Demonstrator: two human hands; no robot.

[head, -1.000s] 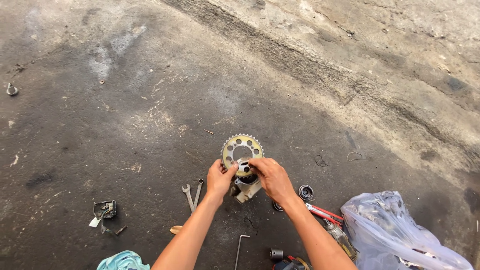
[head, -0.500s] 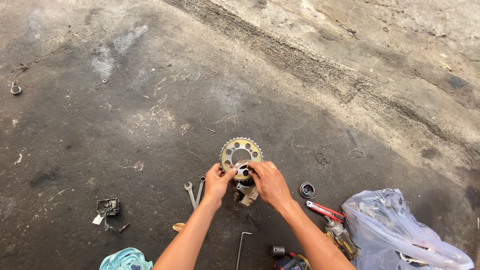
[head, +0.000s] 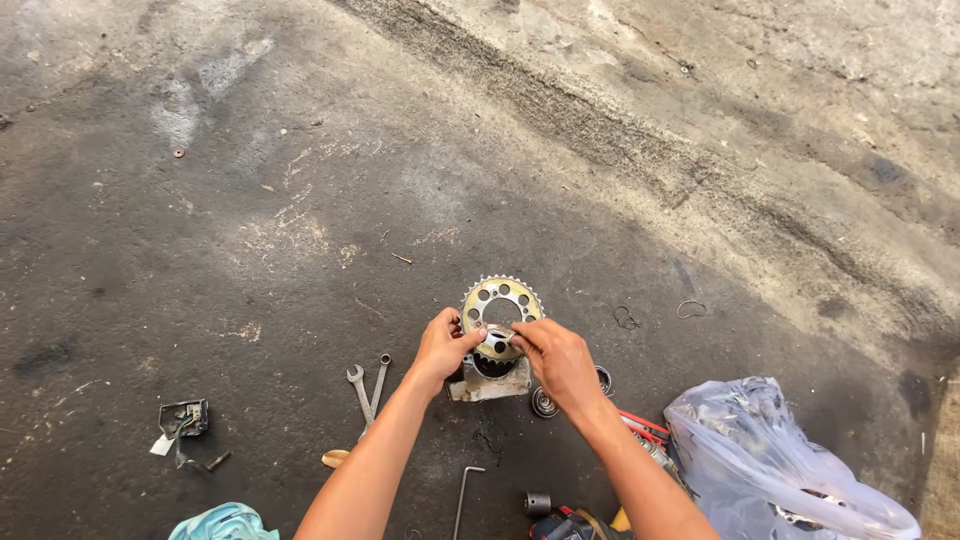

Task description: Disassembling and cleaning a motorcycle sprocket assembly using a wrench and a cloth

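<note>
A round toothed sprocket point(head: 500, 300) with a gold-coloured face lies on the dark concrete floor. Just in front of it sits a grey metal hub piece point(head: 490, 382). My left hand point(head: 443, 347) and my right hand point(head: 555, 360) meet over the hub, and their fingertips pinch a small silvery part point(head: 497, 343) between them. Both forearms reach in from the bottom edge. What lies under my fingers is hidden.
Two spanners point(head: 368, 385) lie left of the hub, an L-shaped hex key point(head: 463, 495) and a socket point(head: 538, 502) nearer me. A bearing point(head: 544, 402) sits by my right wrist. A clear plastic bag point(head: 770, 460), red-handled pliers point(head: 640, 425), a small metal bracket point(head: 182, 420) and blue cloth point(head: 222, 523) lie around.
The view has shifted slightly, so the parts sit a little lower and further right. My hands have stayed together on the small part over the hub.
</note>
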